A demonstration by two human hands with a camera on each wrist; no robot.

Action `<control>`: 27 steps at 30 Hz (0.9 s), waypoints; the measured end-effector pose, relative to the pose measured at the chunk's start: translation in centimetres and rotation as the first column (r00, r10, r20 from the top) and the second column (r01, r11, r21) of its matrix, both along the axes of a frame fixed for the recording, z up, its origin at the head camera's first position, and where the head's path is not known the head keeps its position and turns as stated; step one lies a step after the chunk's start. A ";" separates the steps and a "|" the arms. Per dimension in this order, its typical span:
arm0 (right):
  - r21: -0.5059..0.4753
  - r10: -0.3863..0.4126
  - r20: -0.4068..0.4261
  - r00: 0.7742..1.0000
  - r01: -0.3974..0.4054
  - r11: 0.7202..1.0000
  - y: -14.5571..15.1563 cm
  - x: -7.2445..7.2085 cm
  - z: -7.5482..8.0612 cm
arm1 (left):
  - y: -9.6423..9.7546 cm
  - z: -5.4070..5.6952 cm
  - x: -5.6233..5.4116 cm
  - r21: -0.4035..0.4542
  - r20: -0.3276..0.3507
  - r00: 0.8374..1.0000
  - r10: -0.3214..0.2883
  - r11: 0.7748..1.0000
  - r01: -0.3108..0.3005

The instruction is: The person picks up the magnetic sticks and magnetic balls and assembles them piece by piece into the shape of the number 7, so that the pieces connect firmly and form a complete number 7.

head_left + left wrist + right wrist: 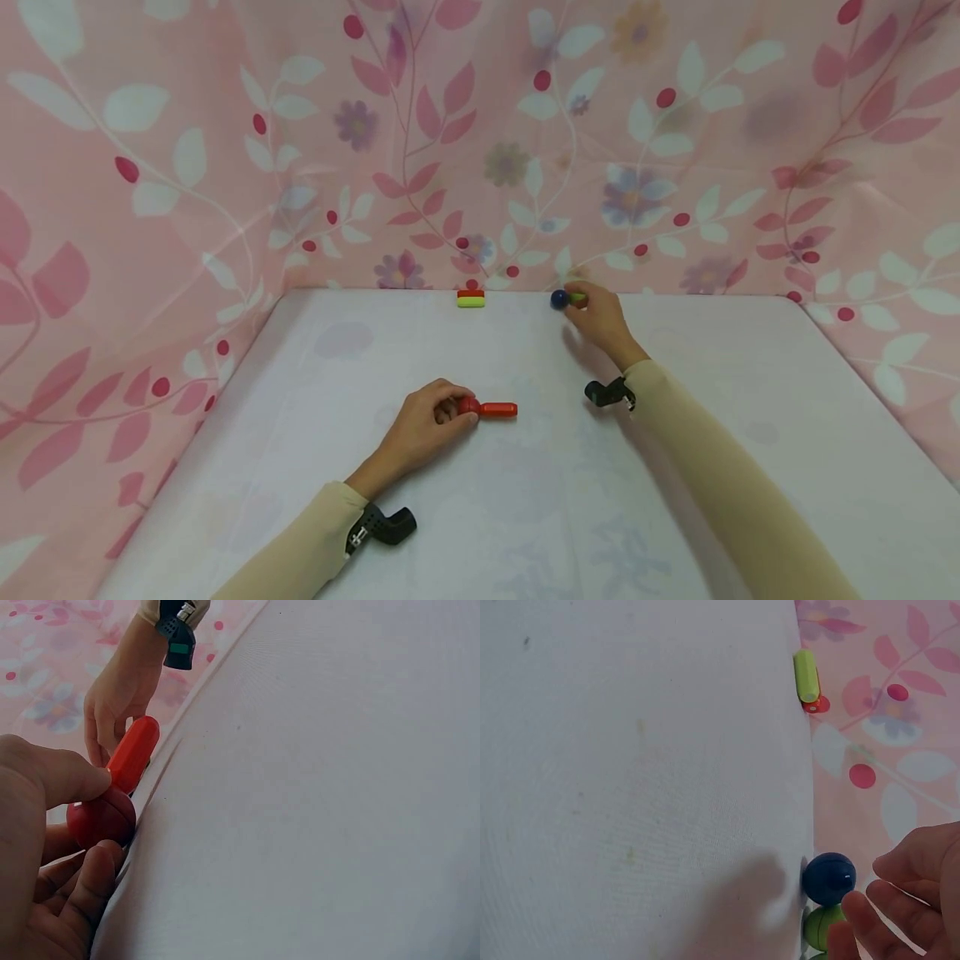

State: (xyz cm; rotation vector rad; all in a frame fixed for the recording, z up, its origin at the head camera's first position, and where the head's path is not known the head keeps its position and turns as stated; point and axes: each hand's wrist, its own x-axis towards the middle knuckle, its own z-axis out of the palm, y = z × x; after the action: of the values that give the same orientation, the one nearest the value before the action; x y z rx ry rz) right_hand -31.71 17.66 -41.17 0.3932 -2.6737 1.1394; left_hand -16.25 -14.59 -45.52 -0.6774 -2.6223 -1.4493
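My left hand (427, 425) pinches a red ball (102, 819) between thumb and fingers, with the thumb on its top near an orange-red bar (498, 410). The bar meets the ball end to end; whether they are joined I cannot tell. At the back of the table, my right hand (597, 317) is beside a blue ball (829, 878) and a green ball (822, 928). In the right wrist view its fingers are loosely bent with gaps between them, and one fingertip overlaps the green ball's edge. Contact there is unclear.
A yellow-green bar (471, 302) lies along the back edge of the white table (360, 350), left of the blue ball. Behind it is a red piece (471, 293). A pink floral curtain (480, 125) hangs around the table's back and sides.
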 end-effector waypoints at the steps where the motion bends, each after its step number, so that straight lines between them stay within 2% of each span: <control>1: 0.010 -0.002 0.013 1.000 0.002 1.000 0.0 -0.1 0.0 | 0.0 0.0 0.0 -0.002 0.001 1.000 0.001 1.000 -0.001; 11: 0.035 -0.013 0.062 0.998 0.011 0.999 -0.6 -0.6 0.2 | 0.0 0.0 0.0 -0.007 -0.004 1.000 -0.001 1.000 0.001; 20: 0.071 0.039 0.082 0.996 -0.045 0.996 -1.0 -1.1 0.1 | 0.0 -0.1 -0.1 -0.006 0.005 1.000 0.005 1.000 -0.005; 27: 0.134 0.049 0.095 0.994 -0.061 0.989 -1.0 -1.2 0.0 | 0.0 0.0 -0.1 -0.005 0.008 1.000 0.003 1.000 -0.003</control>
State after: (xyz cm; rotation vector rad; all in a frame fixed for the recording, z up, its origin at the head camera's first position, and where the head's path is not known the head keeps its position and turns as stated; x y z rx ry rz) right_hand -32.89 16.62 -41.20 0.4507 -2.8478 1.0149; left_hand -16.30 -14.57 -45.53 -0.6700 -2.6325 -1.4481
